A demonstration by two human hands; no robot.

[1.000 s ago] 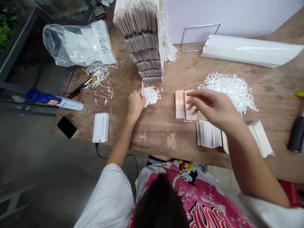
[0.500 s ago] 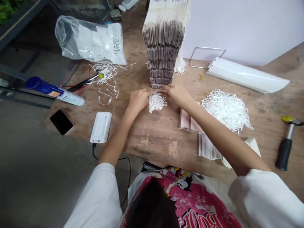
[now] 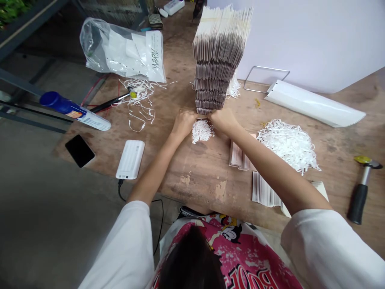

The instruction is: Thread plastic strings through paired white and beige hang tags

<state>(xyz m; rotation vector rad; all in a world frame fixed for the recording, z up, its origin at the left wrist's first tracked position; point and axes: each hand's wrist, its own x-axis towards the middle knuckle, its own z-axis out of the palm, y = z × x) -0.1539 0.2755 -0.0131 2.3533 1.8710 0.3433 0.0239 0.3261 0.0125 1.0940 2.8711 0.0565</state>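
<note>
My left hand (image 3: 184, 123) and my right hand (image 3: 222, 120) meet at the near foot of a long row of thin printed cards (image 3: 217, 62) standing on edge. Fingers of both hands are closed on the two ends of one thin card (image 3: 202, 118), its edge showing between them. Most fingertips are hidden behind the hands. Right in front of that card lies a small pile of tiny white pieces (image 3: 202, 131) on the wooden table (image 3: 186, 160).
White looped strings (image 3: 288, 144) are heaped right of my forearm, beside small card stacks (image 3: 264, 190). Hammers (image 3: 361, 192) lie at far right and left. A power bank (image 3: 130, 159), phone (image 3: 80, 150), blue-capped bottle (image 3: 75, 111) and plastic bag (image 3: 123, 50) occupy the left.
The card between my hands was tilted and paler; now it lies level, close against the row's near end. The whole view has shifted slightly.
</note>
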